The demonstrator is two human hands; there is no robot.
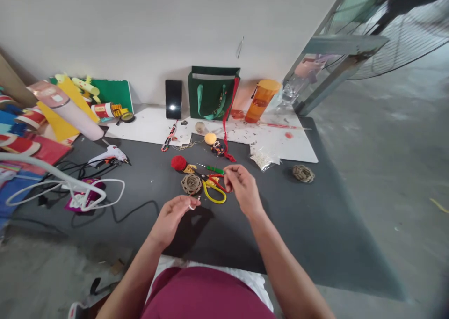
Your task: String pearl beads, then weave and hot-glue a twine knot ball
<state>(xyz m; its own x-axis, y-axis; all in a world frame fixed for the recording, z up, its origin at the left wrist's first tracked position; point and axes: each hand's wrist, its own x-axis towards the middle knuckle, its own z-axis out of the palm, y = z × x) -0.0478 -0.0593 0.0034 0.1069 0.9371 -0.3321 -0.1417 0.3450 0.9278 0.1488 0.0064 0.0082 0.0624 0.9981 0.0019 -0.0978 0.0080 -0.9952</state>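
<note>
1. Pinching a small white piece [192, 207] in narrowed fingertips, the left hand [171, 217] is at 8 o'clock from the yellow-handled scissors [215, 202], above a dark desk [287, 230].
2. At 3 o'clock, the right hand [244, 189] curls its fingers narrowly; whether they hold anything, I cannot tell.
3. Near the scissors lie a brown flower [191, 184] at 9, a red ball [178, 163] at 10 and a green-handled tool [214, 169] at 12.
4. Farther out are a clear packet [263, 159] of white bits at 2, a second brown flower [303, 173] at 3 and a glue gun [107, 155] between 9 and 10.
5. Toward the wall [150, 29] stand a phone [173, 99] at 11, a green bag [213, 94] at 12 and an orange bottle [261, 102] at 1.
</note>
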